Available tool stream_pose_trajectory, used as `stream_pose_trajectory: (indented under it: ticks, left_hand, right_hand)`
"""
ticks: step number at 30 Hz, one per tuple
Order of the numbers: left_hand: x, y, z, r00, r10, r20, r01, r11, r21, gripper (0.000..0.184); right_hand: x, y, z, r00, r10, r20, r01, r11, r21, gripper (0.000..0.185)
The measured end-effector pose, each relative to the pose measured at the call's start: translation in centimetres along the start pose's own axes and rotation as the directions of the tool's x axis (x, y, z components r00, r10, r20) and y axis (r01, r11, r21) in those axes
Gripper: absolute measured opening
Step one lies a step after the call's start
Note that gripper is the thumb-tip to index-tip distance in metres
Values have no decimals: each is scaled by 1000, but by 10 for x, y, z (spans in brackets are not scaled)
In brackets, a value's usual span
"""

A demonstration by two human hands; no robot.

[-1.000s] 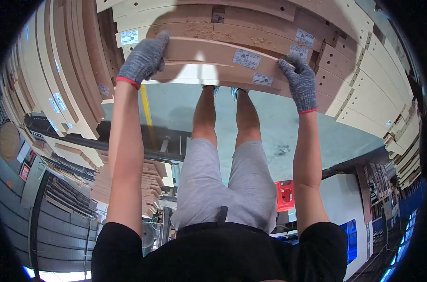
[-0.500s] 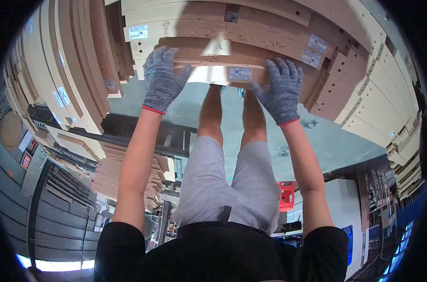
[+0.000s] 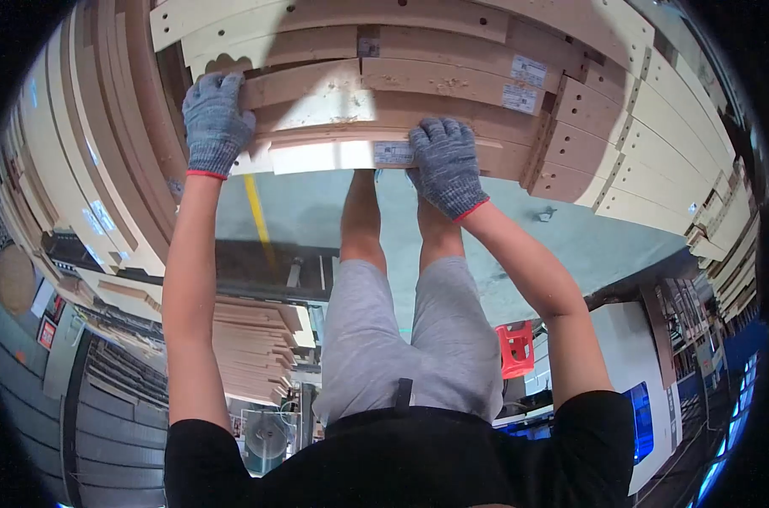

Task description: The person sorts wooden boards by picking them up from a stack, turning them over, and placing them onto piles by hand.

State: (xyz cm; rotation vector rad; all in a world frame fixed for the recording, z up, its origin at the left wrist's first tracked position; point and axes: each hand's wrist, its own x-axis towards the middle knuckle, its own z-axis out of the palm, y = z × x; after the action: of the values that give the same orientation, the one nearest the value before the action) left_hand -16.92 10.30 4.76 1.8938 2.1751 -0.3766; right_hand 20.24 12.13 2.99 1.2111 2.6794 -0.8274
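The labelled board already lies along the stack's near edge, left ends staggered. The right hand bends over it; the left hand touches the stack's left end. Whether either grips, I can't tell.

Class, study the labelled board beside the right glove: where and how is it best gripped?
Grip the labelled board probably by its near long edge, one hand towards each end, coming from the wearer's side: it is long and narrow, and that edge overlooks the floor.
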Motion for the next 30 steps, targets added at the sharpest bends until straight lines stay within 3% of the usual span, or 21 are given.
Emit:
stream_pose_trajectory:
  ticks: [4,8,12,15,18,23,25,30]
  left_hand:
    - [-4,-6,6,989,94,117,-78,987,-139,55]
    - [-16,-2,6,964,223,145,-215,974,-71,54]
    - [-24,-12,1,960,209,185,-186,973,-138,55]
    - [-32,-15,-9,968,221,122,-200,966,-164,52]
    - [-31,-4,-10,946,252,205,-203,952,-231,54]
    - [-37,-8,-27,962,272,16,-253,914,-316,54]
    - [-45,-10,-46,967,254,6,-233,899,-369,54]
    - [-67,33,-49,928,370,-34,-348,833,-431,52]
  right_hand:
    - [-7,7,-1,996,-51,-67,53,998,31,55]
    - [-10,12,-8,993,-63,-103,66,998,26,56]
    - [-12,15,-7,994,-52,-97,52,999,7,61]
    - [-6,8,-12,998,-30,-61,30,1000,6,69]
    - [-4,1,-15,995,-46,-84,50,998,43,81]
    - [1,-3,-20,985,-72,-155,81,995,54,88]
    - [0,1,-24,970,-54,-238,91,985,149,89]
    - [1,19,-58,856,3,-518,158,951,266,81]
